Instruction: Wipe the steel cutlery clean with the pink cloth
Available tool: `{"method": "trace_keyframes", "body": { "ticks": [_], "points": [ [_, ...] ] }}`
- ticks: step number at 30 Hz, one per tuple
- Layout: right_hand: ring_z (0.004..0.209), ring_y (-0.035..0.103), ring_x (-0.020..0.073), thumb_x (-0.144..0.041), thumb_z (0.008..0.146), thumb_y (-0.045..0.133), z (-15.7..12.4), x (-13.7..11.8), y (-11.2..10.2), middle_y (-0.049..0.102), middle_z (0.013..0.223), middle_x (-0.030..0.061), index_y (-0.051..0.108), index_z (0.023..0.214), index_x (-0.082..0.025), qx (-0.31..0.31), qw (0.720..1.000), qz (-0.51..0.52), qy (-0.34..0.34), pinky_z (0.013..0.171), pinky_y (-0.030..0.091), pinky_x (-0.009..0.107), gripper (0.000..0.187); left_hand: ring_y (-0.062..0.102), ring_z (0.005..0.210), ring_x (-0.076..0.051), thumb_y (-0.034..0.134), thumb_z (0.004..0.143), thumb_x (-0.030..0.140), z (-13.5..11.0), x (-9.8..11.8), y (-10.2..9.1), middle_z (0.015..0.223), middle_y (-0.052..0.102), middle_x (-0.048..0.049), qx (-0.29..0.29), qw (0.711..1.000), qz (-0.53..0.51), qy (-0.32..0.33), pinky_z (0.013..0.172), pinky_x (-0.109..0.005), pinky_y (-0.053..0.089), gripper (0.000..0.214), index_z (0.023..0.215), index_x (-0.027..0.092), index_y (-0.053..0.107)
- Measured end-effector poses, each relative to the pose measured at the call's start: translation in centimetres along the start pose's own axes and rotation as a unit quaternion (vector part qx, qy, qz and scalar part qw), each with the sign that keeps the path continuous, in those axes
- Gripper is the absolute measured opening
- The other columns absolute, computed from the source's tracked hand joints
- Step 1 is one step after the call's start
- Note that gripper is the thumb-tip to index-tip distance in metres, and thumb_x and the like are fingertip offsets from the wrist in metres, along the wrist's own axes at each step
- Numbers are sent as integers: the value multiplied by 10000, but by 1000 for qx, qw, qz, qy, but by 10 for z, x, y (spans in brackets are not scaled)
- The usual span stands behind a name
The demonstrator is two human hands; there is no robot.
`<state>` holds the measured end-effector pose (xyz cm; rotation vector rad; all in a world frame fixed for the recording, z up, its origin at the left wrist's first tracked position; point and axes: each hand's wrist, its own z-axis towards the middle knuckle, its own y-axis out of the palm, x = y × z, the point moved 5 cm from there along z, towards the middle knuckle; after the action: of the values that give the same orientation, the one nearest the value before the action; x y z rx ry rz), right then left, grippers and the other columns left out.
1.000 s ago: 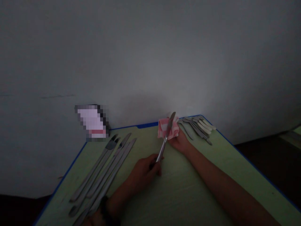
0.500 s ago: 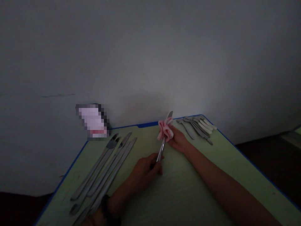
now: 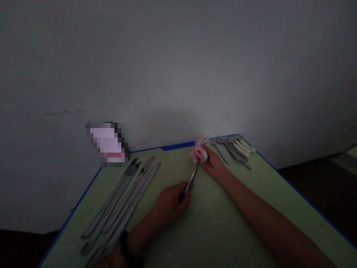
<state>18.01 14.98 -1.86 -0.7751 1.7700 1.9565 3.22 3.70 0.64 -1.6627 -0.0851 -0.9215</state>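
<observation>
One metal utensil [image 3: 192,180], seemingly mid-wipe: left grip [image 3: 171,201] clasping near end, right grip [image 3: 213,163] pinching pink cloth [image 3: 200,152] round far end; next stroke wants steady hold.

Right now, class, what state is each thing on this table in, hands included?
Left hand: grip closed on the metal utensil
Metal utensil: slanting, upper end hidden by the cloth
Cloth: bunched over the utensil's upper part
Right hand: holding the cloth, fingers partly hidden
Long cutlery: lying lengthwise, partly overlapping
Smaller cutlery: lying bunched together
Phone-like device: tilted, details blurred
</observation>
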Motion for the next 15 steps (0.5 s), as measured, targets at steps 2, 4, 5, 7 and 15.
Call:
{"method": "trace_keyframes", "body": {
  "ticks": [2,4,5,7,15],
  "points": [
    [604,577,107,-294,819,580,-3,-1,4,657,815,-10,598,964,-199,-13,1000,15,17,528,514,231,175,583,735,-164,397,861,295,0,-1,0,858,657,-39,-1,1000,-12,1,641,-229,409,270,1025,187,582],
    [679,614,129,-360,824,571,-6,0,8,666,846,6,585,984,-200,-25,998,27,44,584,529,255,227,584,735,-161,397,859,291,-1,-2,0,860,656,-34,-1,1000,-20,2,649,-230,410,275,1045,194,575],
    [734,631,149,-395,821,569,-8,1,10,671,877,22,576,999,-197,-33,997,27,60,620,536,278,266,581,726,-159,396,861,290,-1,-2,0,852,654,-31,-1,1000,-22,4,648,-231,408,273,1047,195,572],
    [806,648,182,-427,804,584,-11,4,14,676,924,50,552,1030,-197,-44,996,12,82,673,539,318,324,569,699,-153,387,866,290,-2,-1,0,819,643,-25,-2,1000,-19,11,636,-229,401,256,1014,192,572],
    [468,548,103,-385,726,676,-12,9,10,587,594,-39,557,909,-185,38,995,-87,-3,463,476,232,297,523,634,-136,398,859,299,0,0,1,711,602,-1,-11,1000,-15,7,580,-213,370,198,869,185,559]
  ]
}}
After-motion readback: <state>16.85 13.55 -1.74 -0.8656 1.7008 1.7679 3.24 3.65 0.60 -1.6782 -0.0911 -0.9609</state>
